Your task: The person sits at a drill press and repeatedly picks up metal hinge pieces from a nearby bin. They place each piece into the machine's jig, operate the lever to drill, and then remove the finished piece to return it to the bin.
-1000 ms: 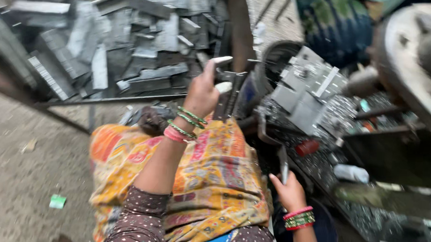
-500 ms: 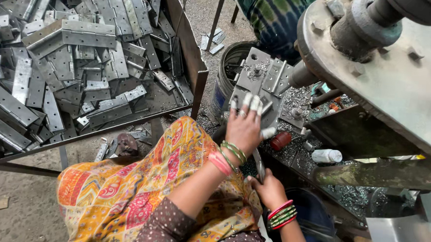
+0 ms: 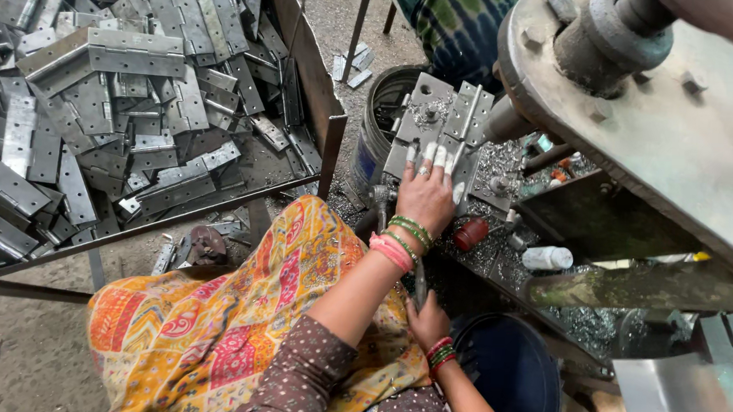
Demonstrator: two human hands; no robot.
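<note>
Taped left hand [image 3: 424, 196] on flat steel hinge [image 3: 460, 128]

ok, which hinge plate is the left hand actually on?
The grey hinge plate on the machine bed, under the left hand and its taped fingertips. The other hinges lie heaped in the tray, untouched.

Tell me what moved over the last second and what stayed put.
The left hand swung from beside the hinge bin to the right and now lies flat on the hinge at the machine. The right hand stayed low on the lever.
</note>
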